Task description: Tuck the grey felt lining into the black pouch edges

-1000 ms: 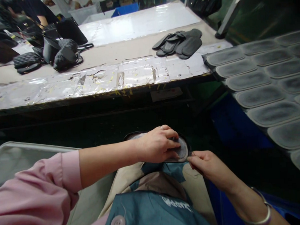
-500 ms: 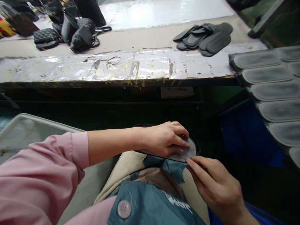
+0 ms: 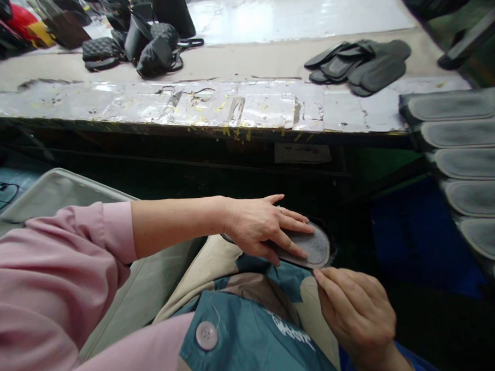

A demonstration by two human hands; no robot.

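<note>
A grey oval panel (image 3: 319,247) with a dark rim rests over my lap, its left part covered by my hand and forearm. Across its top lies my left hand (image 3: 268,226), fingers spread and pressing flat on the grey surface. At the panel's near right edge, my right hand (image 3: 357,314) is closed in a pinch, with thumb and fingertips on the dark rim. Whether some small bit sits between those fingertips is too fine to see.
Ahead runs a worn workbench (image 3: 268,105) holding black handbags (image 3: 155,53) and a pile of dark oval panels (image 3: 361,65). Rows of similar panels (image 3: 472,162) stand at my right. A pale bin (image 3: 75,187) is at my left, a blue container (image 3: 417,227) under the bench's right end.
My left hand's fingers have spread and flattened on the panel, the thumb side lifting outward. My right hand's pinch has shifted slightly down along the rim. The camera view has swung a little left.
</note>
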